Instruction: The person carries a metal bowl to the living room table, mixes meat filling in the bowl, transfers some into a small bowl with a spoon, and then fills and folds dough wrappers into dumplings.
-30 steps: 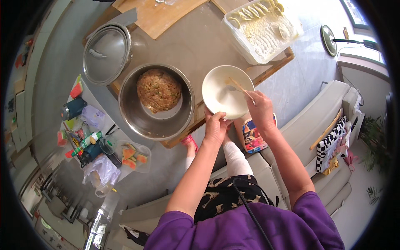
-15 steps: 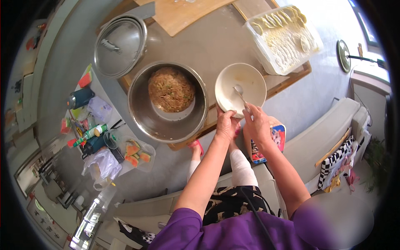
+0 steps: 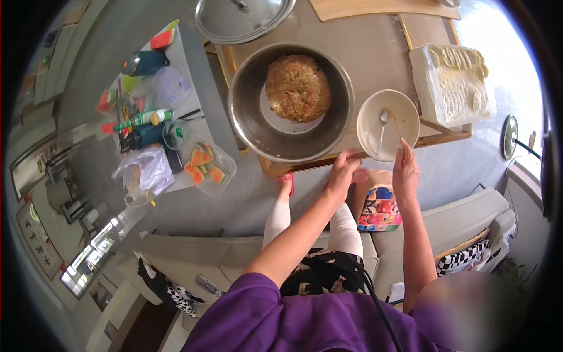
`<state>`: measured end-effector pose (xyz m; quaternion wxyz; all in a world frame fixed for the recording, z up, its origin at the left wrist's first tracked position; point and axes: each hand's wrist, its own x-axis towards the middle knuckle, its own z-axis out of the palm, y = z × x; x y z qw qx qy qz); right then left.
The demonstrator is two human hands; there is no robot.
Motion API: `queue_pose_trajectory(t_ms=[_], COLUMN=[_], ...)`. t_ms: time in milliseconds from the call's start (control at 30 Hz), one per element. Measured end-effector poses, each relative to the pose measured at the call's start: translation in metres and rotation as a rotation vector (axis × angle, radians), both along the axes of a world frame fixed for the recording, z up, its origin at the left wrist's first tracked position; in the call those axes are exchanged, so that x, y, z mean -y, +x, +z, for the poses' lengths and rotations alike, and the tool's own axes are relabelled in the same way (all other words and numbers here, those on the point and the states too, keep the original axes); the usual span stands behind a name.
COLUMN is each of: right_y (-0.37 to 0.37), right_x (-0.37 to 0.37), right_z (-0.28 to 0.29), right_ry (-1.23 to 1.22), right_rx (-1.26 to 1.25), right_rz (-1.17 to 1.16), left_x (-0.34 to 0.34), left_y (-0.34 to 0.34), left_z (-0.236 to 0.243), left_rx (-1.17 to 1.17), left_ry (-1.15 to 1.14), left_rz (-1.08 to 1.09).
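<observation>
A white bowl [image 3: 404, 111] stands at the near edge of the low wooden table [image 3: 375, 53]; a metal spoon [image 3: 382, 126] lies in it. My right hand [image 3: 406, 173] grips thin chopsticks [image 3: 397, 124] whose tips reach into the bowl. My left hand [image 3: 342, 176] lies on the table's edge with its fingers at the bowl's near left rim. Left of the white bowl sits a large steel bowl [image 3: 252, 123] with a mound of brown minced filling [image 3: 298, 87].
A white tray of folded dumplings [image 3: 454, 82] stands right of the bowls, a steel lid [image 3: 243, 17] and a cutting board [image 3: 381, 7] behind. A side table on the left bears bottles [image 3: 143, 120], bags and a watermelon container [image 3: 205, 164]. A colourful packet [image 3: 380, 208] lies on the sofa.
The view has tilted, so the table now sits higher in the picture. Both hands have stayed at the white bowl; the chopsticks have shifted inside it.
</observation>
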<state>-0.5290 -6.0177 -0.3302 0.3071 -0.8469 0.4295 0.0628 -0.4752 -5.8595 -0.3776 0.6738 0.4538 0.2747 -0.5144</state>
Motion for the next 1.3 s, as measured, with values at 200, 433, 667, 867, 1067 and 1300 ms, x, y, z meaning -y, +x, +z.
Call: queue_pose_trajectory(t_ms=[200, 433, 667, 867, 1067, 1300], right_y=[0.006, 0.004, 0.014, 0.05, 0.091, 0.115], right_x=[0.008, -0.005, -0.021, -0.059, -0.12, -0.183], right_z=[-0.009, -0.007, 0.017, 0.039, 0.062, 0.078], right_ry=[-0.209, -0.321, -0.362, -0.226, 0.137, 0.47], right_rx=[-0.244, -0.212, -0.025, 0.094, 0.363, 0.428], right_rz=[0.204, 0.336, 0.316, 0.334, 0.439, 0.636], left_x=[-0.103, -0.298, -0.31, -0.326, -0.371, -0.202], left_y=[-0.005, 0.075, 0.131, 0.145, 0.13, 0.118], left_z=[0.023, -0.058, -0.072, -0.089, -0.078, 0.097], left_rx=[0.155, 0.604, 0.717, 0.703, 0.692, 0.475], left_ry=[0.479, 1.353, 1.555, 1.481, 1.093, 0.391], left_rz=[0.034, 0.105, -0.248, -0.38, 0.072, 0.02])
